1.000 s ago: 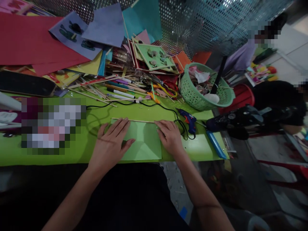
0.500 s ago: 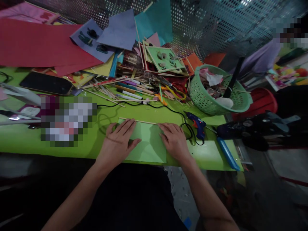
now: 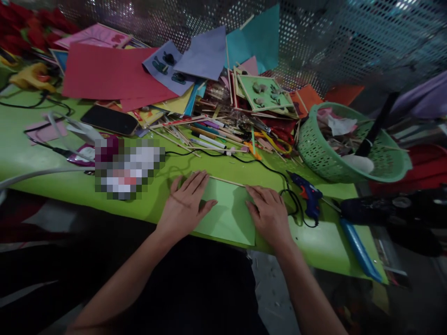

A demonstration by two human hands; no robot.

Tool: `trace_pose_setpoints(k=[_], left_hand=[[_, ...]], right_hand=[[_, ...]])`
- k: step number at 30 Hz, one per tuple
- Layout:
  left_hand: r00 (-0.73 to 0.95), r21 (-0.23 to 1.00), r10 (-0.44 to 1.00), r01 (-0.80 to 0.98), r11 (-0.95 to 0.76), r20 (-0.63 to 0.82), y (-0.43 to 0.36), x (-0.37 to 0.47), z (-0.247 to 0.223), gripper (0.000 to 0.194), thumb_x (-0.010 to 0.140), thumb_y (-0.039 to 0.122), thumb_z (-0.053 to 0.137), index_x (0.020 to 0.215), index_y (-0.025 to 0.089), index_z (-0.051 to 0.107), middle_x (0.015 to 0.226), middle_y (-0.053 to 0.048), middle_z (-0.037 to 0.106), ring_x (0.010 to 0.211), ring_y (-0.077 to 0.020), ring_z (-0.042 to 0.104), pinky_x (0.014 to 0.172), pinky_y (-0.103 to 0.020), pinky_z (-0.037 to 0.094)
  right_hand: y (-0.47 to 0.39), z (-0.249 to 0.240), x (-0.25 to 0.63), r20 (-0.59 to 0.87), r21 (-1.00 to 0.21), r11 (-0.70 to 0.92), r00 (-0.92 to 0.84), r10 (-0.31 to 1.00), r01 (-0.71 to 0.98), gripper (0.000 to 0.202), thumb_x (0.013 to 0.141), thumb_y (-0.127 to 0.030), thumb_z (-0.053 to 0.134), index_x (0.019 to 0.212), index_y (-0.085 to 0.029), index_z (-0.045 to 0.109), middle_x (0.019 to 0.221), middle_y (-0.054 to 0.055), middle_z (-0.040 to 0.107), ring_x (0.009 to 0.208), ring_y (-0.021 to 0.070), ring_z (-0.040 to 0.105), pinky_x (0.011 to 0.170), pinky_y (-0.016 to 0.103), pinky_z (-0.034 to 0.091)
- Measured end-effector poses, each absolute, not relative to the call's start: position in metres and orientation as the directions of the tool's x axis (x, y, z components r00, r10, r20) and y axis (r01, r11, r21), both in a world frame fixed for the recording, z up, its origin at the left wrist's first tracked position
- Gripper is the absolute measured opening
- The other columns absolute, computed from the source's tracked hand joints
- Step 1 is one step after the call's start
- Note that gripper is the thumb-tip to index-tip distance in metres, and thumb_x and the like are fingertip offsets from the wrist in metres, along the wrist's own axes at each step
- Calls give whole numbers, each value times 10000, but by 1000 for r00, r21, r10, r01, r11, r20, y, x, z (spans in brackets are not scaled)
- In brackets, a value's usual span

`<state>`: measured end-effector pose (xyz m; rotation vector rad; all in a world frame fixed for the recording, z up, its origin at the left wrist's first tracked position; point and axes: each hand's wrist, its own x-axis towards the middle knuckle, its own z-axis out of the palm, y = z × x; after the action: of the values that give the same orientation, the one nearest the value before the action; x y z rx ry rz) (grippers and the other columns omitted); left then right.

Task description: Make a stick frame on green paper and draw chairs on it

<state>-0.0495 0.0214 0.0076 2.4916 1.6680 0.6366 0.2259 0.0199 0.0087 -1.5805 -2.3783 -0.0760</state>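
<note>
A light green sheet of paper (image 3: pixel 226 216) lies near the table's front edge, with a thin wooden stick (image 3: pixel 226 181) along its far edge. My left hand (image 3: pixel 185 202) rests on the sheet's left side, fingers stretched out and their tips over the stick's left end. On the right side, my right hand (image 3: pixel 268 211) lies with extended fingers, its tips at the stick's other end. Both hands press down flat, and the stick's two ends are hidden beneath the fingers. Just right of my right hand is a blue glue gun (image 3: pixel 307 193) with its black cord.
A green basket (image 3: pixel 314 149) of scraps stands at the right. Behind the sheet lie pens (image 3: pixel 209 139), sticks, scissors and coloured papers (image 3: pixel 111 72). A phone (image 3: pixel 110 120) is at the left. A blue box cutter (image 3: pixel 359 246) lies by the right edge.
The view has swung left, so the table's things sit further right in the picture. Both hands keep their places on the sheet and the stick.
</note>
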Motion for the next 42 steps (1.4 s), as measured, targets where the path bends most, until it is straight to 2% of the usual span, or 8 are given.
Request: trace_pose_setpoints(k=[11, 21, 29, 37, 42], left_hand=[[305, 325, 895, 853, -409, 327, 24, -50, 5, 554, 1088, 465, 515, 1550, 162, 549, 1600, -149, 601, 1468, -321, 593, 1240, -540, 385], [294, 332, 905, 858, -391, 306, 23, -50, 7, 571, 1095, 481, 490, 1564, 160, 542, 1606, -149, 594, 1478, -324, 583, 1219, -542, 389], [265, 356, 892, 846, -397, 366, 24, -55, 3, 612, 1109, 510, 424, 1579, 130, 521, 1601, -149, 600, 1494, -315, 567, 1244, -553, 369], [278, 349, 913, 859, -375, 299, 25, -70, 4, 625, 1117, 527, 357, 1587, 149, 515, 1618, -138, 585, 1472, -317, 586, 1252, -554, 356], [289, 330, 917, 867, -373, 277, 26, -73, 5, 594, 1111, 508, 378, 1585, 184, 528, 1620, -112, 587, 1522, -324, 532, 1272, -572, 326]], right_hand=[[20, 8, 226, 300, -86, 433, -391, 870, 897, 403, 1092, -285, 530, 1447, -153, 670, 1289, 149, 755, 1174, 324, 640, 989, 463, 486], [21, 7, 228, 311, -91, 441, -395, 864, 893, 413, 1096, -313, 508, 1443, -162, 673, 1281, 163, 751, 1164, 340, 637, 959, 493, 509], [21, 11, 226, 289, -128, 418, -369, 883, 899, 423, 1090, -295, 522, 1466, -155, 657, 1313, 164, 736, 1192, 331, 632, 1008, 485, 511], [21, 12, 225, 252, -120, 399, -361, 898, 909, 425, 1090, -296, 523, 1474, -171, 655, 1337, 150, 736, 1214, 330, 626, 1019, 486, 505], [21, 13, 223, 232, -124, 383, -348, 908, 916, 425, 1086, -283, 534, 1480, -175, 652, 1341, 140, 740, 1222, 323, 626, 1022, 478, 497]])
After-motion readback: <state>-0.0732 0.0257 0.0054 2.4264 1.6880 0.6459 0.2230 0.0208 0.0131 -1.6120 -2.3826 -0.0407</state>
